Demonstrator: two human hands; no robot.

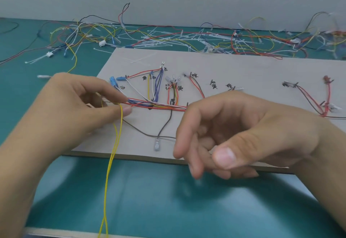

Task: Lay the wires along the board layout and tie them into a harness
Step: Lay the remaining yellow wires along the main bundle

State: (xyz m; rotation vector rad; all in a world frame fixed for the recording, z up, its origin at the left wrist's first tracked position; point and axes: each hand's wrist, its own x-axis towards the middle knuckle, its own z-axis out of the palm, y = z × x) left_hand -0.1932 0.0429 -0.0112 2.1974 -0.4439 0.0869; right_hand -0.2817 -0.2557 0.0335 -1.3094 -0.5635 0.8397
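The bundle (pixel 159 106) lies on the board (pixel 243 65) between left hand (pixel 71 106) and right hand (pixel 243 131) — loose wires (pixel 168 39) behind both, a strand (pixel 110 162) hanging from the left hand's pinch.

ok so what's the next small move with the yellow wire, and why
Probably take the dangling yellow wire with the free right hand and lay it along the wire bundle: the left hand pinches it at the bundle's left end, and the rest hangs off the board.
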